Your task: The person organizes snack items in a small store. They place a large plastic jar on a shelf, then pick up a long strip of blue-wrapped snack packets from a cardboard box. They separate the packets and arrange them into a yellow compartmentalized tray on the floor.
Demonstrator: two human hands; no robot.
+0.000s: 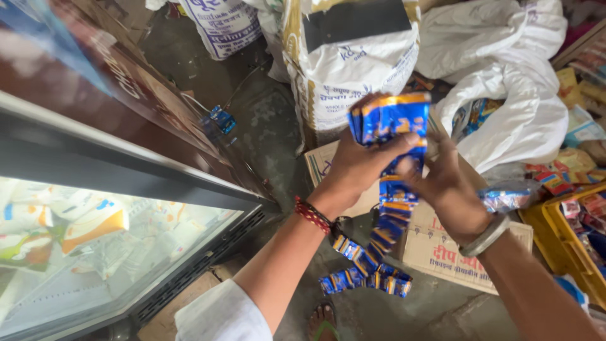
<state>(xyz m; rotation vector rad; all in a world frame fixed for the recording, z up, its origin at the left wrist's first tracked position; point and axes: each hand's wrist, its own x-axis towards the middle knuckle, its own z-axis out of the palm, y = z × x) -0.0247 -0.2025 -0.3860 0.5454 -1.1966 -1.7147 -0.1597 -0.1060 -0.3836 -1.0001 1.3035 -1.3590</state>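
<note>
Head view: the left hand [353,167] clamps the folded blue-and-orange foil sachet strip [385,189]. The right hand [442,183] pinches it lower (tail dangling); folding evenly would serve best.

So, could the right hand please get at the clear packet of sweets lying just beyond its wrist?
Probably yes: the packet of sweets lies uncovered beside the right hand, but that hand is gripping the blue sachet strip with the left hand.

I am seeing open floor [265,132] lying free between the glass-topped freezer [126,208] crowding my left and the printed sack [353,63], cardboard box [454,252], white bags [517,107] and yellow crate [562,233] hemming my right.
</note>
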